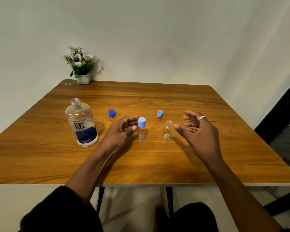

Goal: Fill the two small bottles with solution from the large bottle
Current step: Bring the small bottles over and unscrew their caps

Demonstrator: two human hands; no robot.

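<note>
- Small bottles stand upright near the middle of the table [157, 164], side by side but apart, both between your hands
- capped small bottle [141, 131] wears a light blue top and stands just right of your left hand [122, 129]
- your left fingers [132, 118] are loosely curled and grasp nothing; the thumb tip sits just beside the bottle's neck and the fingertips reach close to its cap; you cannot tell from this view whether they touch
- uncapped small bottle [167, 133] stands with its mouth open, just left of your right hand [197, 129]
- your right fingers [189, 114] are spread and relaxed, holding nothing; the thumb tip points at the bottle's neck, near it but apart
- a ring [202, 117] sits on one right finger
- large bottle [81, 124] stands upright and uncapped, left of your left hand and well clear of it
- dark blue cap [112, 113] lies behind your left hand; light blue cap [160, 113] lies behind the two small bottles, between them
- a flower pot [81, 66] stands at the far left corner
</note>
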